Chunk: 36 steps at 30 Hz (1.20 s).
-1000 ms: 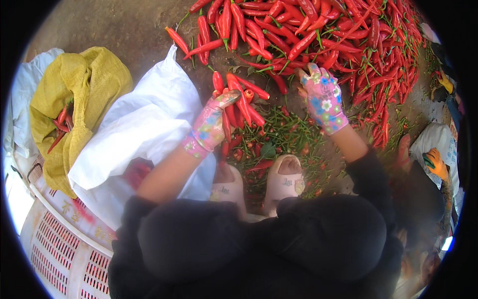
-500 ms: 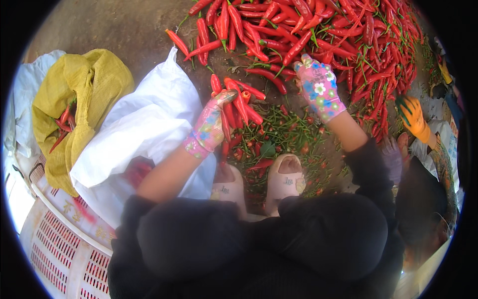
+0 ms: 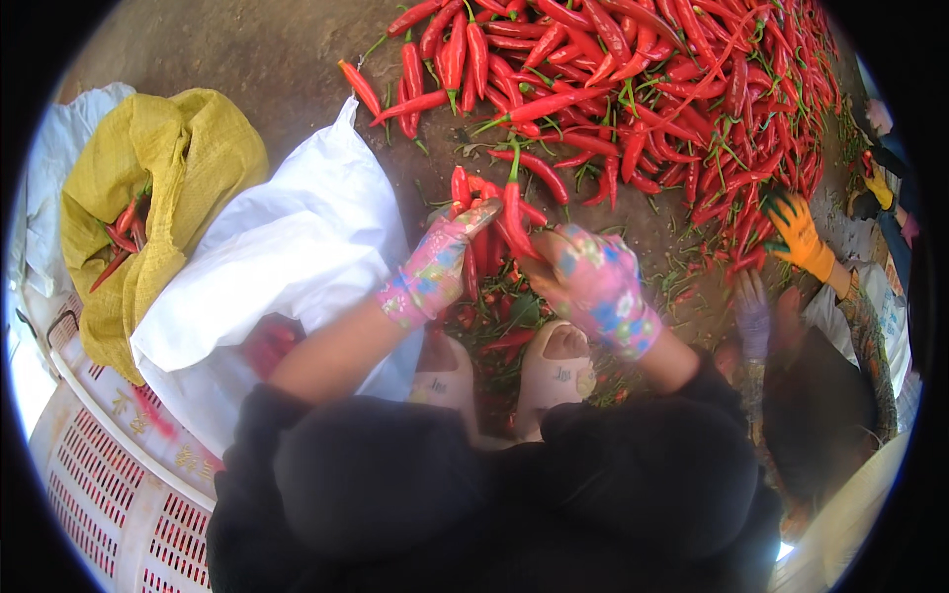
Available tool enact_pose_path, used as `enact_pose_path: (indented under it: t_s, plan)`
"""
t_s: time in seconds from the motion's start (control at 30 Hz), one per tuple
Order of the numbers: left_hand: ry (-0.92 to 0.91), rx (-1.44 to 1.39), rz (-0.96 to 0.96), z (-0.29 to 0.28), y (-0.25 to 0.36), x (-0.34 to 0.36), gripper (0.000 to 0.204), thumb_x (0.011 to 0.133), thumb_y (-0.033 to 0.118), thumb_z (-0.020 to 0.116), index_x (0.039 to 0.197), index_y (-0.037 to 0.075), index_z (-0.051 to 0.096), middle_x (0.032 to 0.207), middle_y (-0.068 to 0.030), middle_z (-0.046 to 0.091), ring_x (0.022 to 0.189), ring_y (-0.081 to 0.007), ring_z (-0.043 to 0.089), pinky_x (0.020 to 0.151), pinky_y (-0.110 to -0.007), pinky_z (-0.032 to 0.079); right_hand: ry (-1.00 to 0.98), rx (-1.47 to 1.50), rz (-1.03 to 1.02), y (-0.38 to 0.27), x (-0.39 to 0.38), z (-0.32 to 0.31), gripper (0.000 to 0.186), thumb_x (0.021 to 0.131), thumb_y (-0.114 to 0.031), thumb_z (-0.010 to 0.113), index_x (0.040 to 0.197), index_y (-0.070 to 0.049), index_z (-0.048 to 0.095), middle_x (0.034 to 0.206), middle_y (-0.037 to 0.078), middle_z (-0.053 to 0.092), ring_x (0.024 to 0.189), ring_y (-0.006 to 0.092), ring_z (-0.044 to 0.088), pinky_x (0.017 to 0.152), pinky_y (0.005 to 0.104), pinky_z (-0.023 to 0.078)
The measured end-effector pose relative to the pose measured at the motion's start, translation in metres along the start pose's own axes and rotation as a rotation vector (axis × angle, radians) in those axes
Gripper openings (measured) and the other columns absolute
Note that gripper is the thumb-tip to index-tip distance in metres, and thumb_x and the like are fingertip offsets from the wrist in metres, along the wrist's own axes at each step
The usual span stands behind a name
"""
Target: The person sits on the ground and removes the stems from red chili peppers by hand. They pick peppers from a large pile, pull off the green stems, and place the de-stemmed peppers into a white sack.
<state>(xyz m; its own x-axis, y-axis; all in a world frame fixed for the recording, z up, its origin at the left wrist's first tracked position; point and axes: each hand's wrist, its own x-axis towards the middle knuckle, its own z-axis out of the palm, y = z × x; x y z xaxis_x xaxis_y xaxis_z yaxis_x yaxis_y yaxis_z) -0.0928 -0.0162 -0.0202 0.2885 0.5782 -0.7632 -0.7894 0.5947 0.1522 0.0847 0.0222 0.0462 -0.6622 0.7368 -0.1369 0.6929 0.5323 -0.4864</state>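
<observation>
Both my hands wear pink floral gloves. My left hand (image 3: 438, 259) is closed around several red chili peppers (image 3: 481, 252) in front of my feet. Close beside it, my right hand (image 3: 598, 287) pinches the lower end of one red chili pepper (image 3: 513, 212), whose green stem points away from me. Motion smears the right hand a little. Beyond both hands spreads a large pile of red chili peppers (image 3: 682, 109). Green stems and pepper scraps (image 3: 499, 314) lie on the ground between the hands and my pale slippers (image 3: 559, 376).
A white sack (image 3: 297, 227) lies at my left, beside a yellow woven sack (image 3: 163, 188) with peppers in its mouth. A white slotted plastic basket (image 3: 109, 474) stands lower left. At right, a co-worker's orange-gloved hand (image 3: 803, 237) and purple-gloved hand (image 3: 753, 311) are near the pile's edge.
My right hand has come back from the pile toward my left hand, bringing one chili pepper. The left hand keeps its bunch and has shifted slightly right. The co-worker's orange glove has moved left.
</observation>
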Motion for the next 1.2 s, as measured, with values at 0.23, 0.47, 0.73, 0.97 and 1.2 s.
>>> enact_pose_path:
  t_s: [0.23, 0.47, 0.73, 0.97, 1.2]
  plan:
    - [-0.043, 0.335, 0.016, 0.005, -0.001, -0.013, 0.024, 0.086, 0.015, 0.062, 0.107, 0.004, 0.057, 0.094, -0.0048, 0.062, 0.086, -0.0132, 0.060, 0.075, -0.029, 0.050, -0.094, 0.425, 0.049, 0.010, 0.016, 0.001, 0.030, 0.080, -0.031, 0.064, 0.095, -0.005, 0.062, 0.077, 0.015, 0.060, 0.071, 0.0284, 0.062, 0.064, 0.0390, 0.049]
    - [-0.024, 0.800, 0.117, 0.005, -0.002, -0.005, 0.030, 0.075, 0.012, 0.072, 0.102, 0.004, 0.060, 0.086, -0.0002, 0.062, 0.073, -0.0069, 0.056, 0.065, -0.024, 0.047, -0.233, 1.031, 0.521, 0.023, 0.032, 0.001, 0.025, 0.083, -0.023, 0.064, 0.093, 0.000, 0.059, 0.069, 0.006, 0.058, 0.061, 0.0085, 0.055, 0.055, 0.0238, 0.044]
    - [-0.133, 0.469, 0.146, -0.005, -0.001, -0.009, 0.032, 0.077, 0.011, 0.072, 0.105, 0.003, 0.058, 0.089, -0.0023, 0.063, 0.075, -0.0090, 0.061, 0.067, -0.023, 0.050, -0.253, 2.144, 0.654, 0.042, 0.013, 0.007, 0.025, 0.089, -0.030, 0.056, 0.086, -0.005, 0.053, 0.069, -0.001, 0.053, 0.056, 0.0031, 0.047, 0.048, 0.0165, 0.036]
    - [0.056, 0.201, 0.303, -0.025, 0.016, 0.003, 0.037, 0.085, 0.011, 0.062, 0.119, 0.004, 0.051, 0.106, -0.0097, 0.062, 0.098, -0.0214, 0.062, 0.087, -0.034, 0.051, 0.001, -0.129, 0.012, 0.069, 0.038, -0.004, 0.036, 0.080, -0.026, 0.061, 0.114, -0.014, 0.055, 0.095, 0.013, 0.058, 0.081, 0.0303, 0.061, 0.068, 0.0402, 0.048]
    - [-0.094, 0.005, 0.134, -0.010, 0.025, -0.001, 0.040, 0.090, 0.015, 0.056, 0.128, 0.007, 0.045, 0.116, -0.0145, 0.058, 0.107, -0.0267, 0.058, 0.091, -0.040, 0.049, 0.030, -0.486, -0.313, 0.052, 0.118, 0.009, 0.024, 0.076, -0.018, 0.055, 0.099, -0.013, 0.059, 0.091, 0.008, 0.059, 0.081, 0.0222, 0.060, 0.067, 0.0353, 0.047]
